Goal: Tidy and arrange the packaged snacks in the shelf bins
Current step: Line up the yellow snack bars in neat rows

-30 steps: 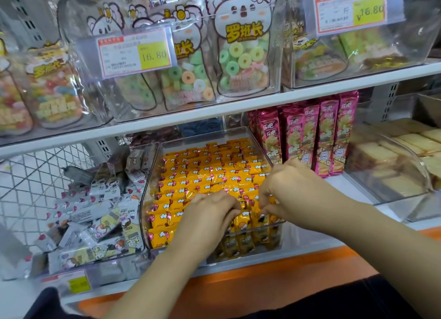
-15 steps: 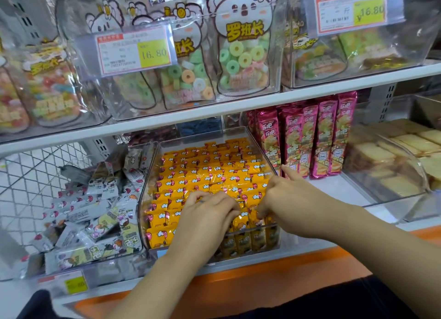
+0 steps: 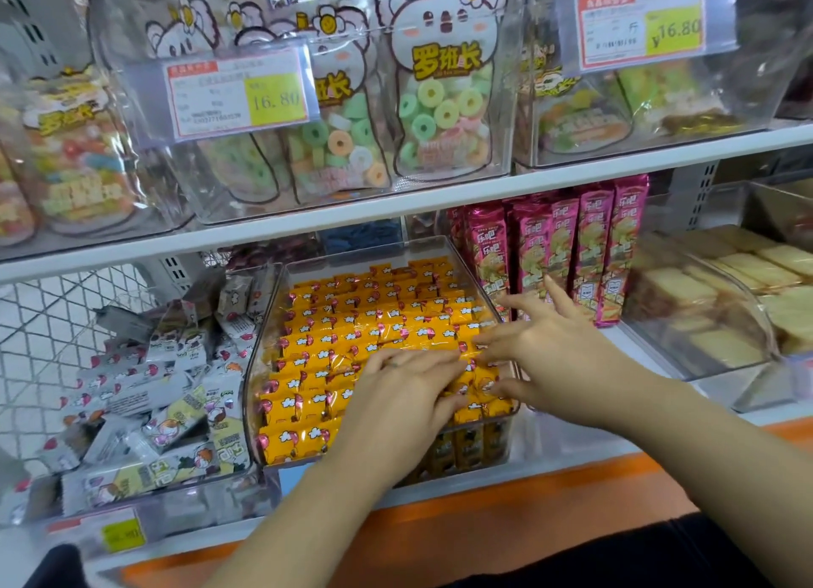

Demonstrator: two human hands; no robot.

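A clear plastic bin on the lower shelf holds rows of small yellow snack packets. My left hand lies flat on the front rows, fingers straight and pointing right. My right hand hovers over the bin's right front corner with fingers spread; its fingertips touch the packets near the left hand. Neither hand grips anything. The packets under the hands are hidden.
A bin of loose grey-white packets sits to the left. Tall pink packs stand to the right, then a clear bin of pale cakes. The upper shelf carries bags of ring candies with price tags. An orange ledge runs below.
Both hands have uncurled from pinching at the front packets. The left now lies flat on them and the right has spread its fingers wide.
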